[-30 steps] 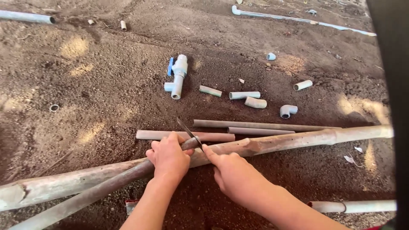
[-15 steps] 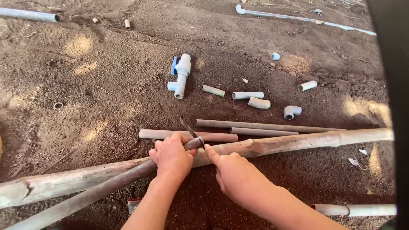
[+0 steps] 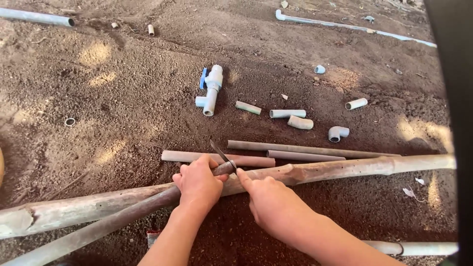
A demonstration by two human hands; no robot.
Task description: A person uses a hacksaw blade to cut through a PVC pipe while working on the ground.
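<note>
My left hand [image 3: 198, 183] is closed around the end of a thin grey pipe [image 3: 108, 222] that runs down to the lower left. My right hand [image 3: 268, 201] grips a small dark blade [image 3: 220, 153] that sticks up at the pipe's end, right between the two hands. Both hands rest over a long dirty pipe [image 3: 345, 168] that crosses the ground from left to right. Just behind the hands lies a short brownish pipe piece [image 3: 246, 160].
On the dirt ground beyond lie two thin pipes [image 3: 305, 149], a white valve with a blue handle [image 3: 211, 89], several short pipe offcuts [image 3: 287, 113] and an elbow fitting [image 3: 338, 133]. Long pipes [image 3: 34, 16] lie at the far edges; another pipe [image 3: 419, 248] lies lower right.
The hands hold their place at the pipe end, with only a slight shift of the view.
</note>
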